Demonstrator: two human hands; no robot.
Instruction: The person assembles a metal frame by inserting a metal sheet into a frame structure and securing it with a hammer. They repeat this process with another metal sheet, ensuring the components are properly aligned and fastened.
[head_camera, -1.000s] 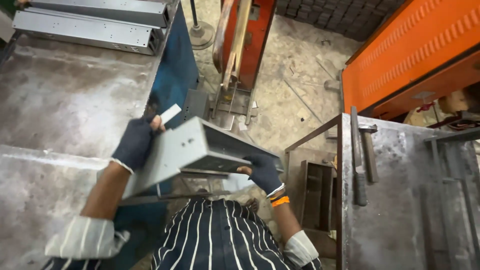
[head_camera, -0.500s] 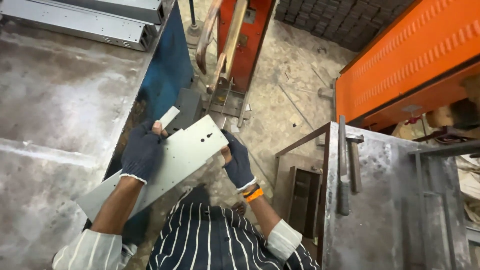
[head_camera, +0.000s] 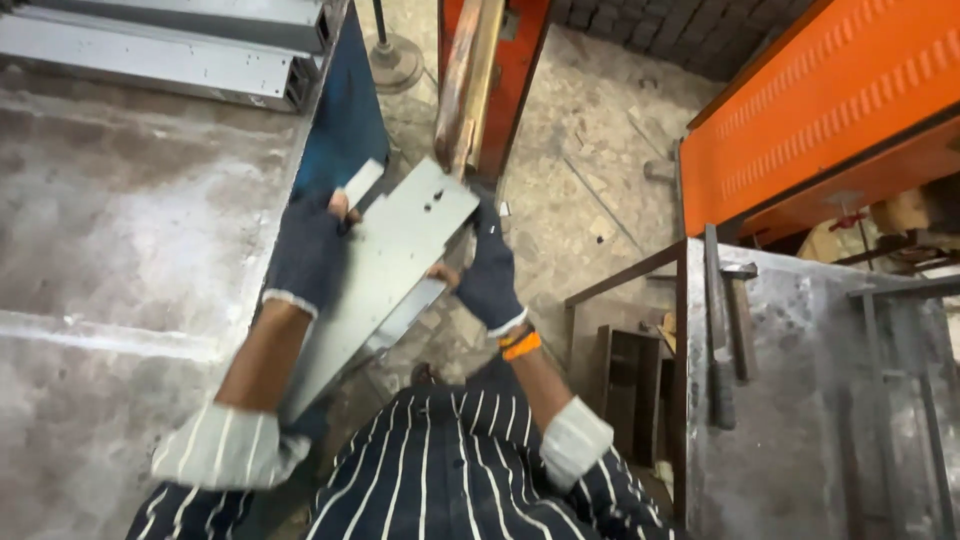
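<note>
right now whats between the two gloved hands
In the head view, a flat grey metal sheet spans the gap: the left hand grips its left edge, the right hand its right edge.

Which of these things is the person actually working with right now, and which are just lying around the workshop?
In hand:
- grey sheet-metal panel, gripped by both gloved hands
- left hand on its left edge
- right hand on its right edge

Lying about:
- metal channels on the left table
- hammer on the right bench
- orange machine
</note>
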